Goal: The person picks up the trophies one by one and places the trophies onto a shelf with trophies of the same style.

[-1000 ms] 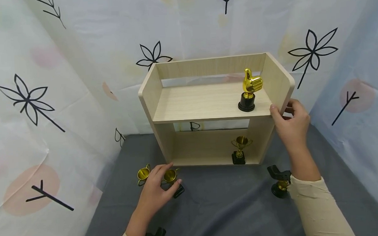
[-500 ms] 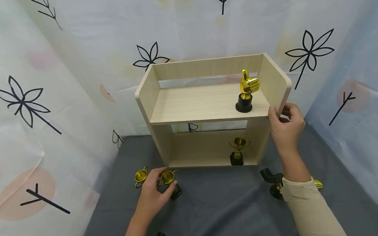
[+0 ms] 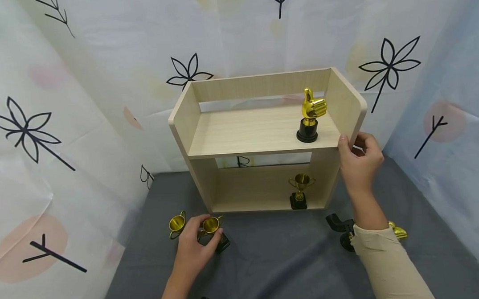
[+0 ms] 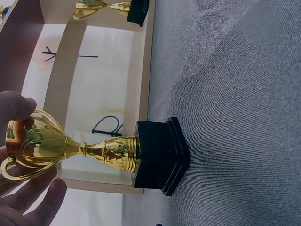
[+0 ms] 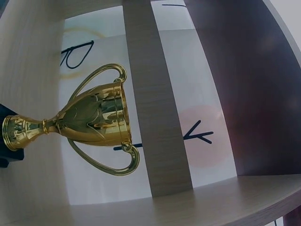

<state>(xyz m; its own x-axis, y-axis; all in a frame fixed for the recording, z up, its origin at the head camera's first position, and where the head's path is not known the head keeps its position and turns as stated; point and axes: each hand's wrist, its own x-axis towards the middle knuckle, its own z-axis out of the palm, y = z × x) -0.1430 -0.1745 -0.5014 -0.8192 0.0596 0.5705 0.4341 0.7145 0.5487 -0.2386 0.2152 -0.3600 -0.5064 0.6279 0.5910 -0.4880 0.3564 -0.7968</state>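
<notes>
Gold trophy (image 4: 99, 152) near shelf's front edge (image 3: 254, 211), left fingers (image 4: 49, 200) curled round it, right fingers (image 3: 368, 141) gripping side panel (image 3: 347, 105)

No lettering, number or brand can be read. In the head view, the backdrop (image 3: 234, 38) carries black line drawings: a leafy spray (image 3: 391, 65) toward two o'clock, another spray (image 3: 25, 130) toward nine, a bare twig (image 3: 58, 257) toward eight. Raised marks on the held cup (image 4: 37, 141) and the shelved cup (image 5: 96, 115), toward nine in their wrist views, are too unclear to read.
</notes>
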